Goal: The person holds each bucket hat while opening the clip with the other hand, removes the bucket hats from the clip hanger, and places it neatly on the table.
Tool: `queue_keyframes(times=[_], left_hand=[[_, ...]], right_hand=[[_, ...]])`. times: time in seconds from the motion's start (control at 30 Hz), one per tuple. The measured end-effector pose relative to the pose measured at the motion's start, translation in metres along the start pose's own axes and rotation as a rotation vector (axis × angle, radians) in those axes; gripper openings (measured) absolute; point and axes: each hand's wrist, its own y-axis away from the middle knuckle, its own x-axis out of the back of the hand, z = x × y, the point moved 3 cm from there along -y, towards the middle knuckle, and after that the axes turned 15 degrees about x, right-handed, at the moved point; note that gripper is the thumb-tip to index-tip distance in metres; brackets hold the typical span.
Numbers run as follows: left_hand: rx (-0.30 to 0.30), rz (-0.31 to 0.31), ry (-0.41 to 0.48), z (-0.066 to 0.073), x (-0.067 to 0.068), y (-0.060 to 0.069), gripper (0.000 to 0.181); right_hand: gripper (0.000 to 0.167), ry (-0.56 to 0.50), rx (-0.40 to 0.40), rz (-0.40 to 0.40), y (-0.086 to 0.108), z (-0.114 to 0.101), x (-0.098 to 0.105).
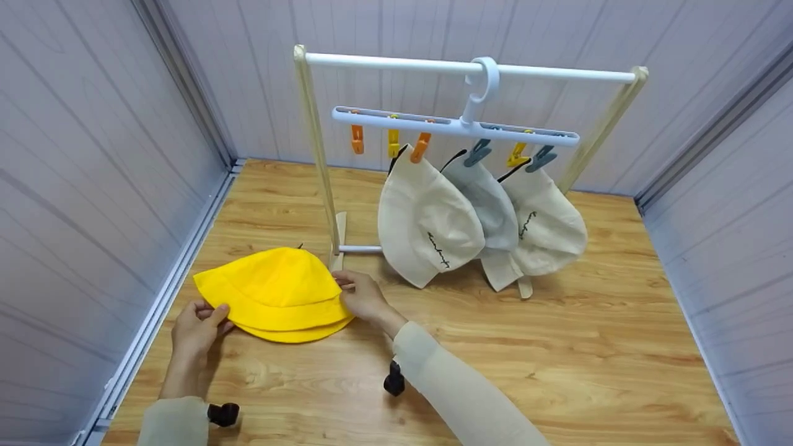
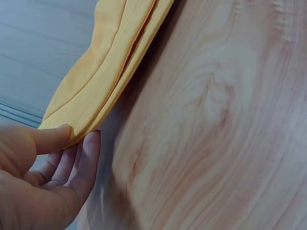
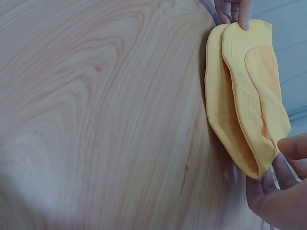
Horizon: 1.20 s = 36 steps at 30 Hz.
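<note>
Head view: a flattened yellow hat (image 1: 276, 288) lies in the lower left of the frame, over a wood-grain worktop (image 1: 557, 371). The left hand (image 1: 197, 325) pinches its left end between thumb and fingers; the right hand (image 1: 365, 297) grips its right end likewise. At upper centre, a pale hanger (image 1: 455, 127) hooks over a rack (image 1: 403, 64); two cream hats (image 1: 427, 217) and a grey hat (image 1: 486, 198) hang from its coloured clips (image 1: 421, 147).

Left wrist view: thumb and fingers, lower left, close on the brim's tip; the hat extends to the top edge.

Right wrist view: the hat occupies the right side, its brim layers parted; the right fingers hold its end at lower right, the left fingers its far end at top.
</note>
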Motion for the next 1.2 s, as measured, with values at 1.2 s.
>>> queue_keyframes(times=[1.2], left_hand=[[-0.238,0.246,-0.351,0.028,0.009,0.015,0.051]], right_hand=[[0.053,-0.043,0.051,-0.040,0.012,-0.016,0.055]])
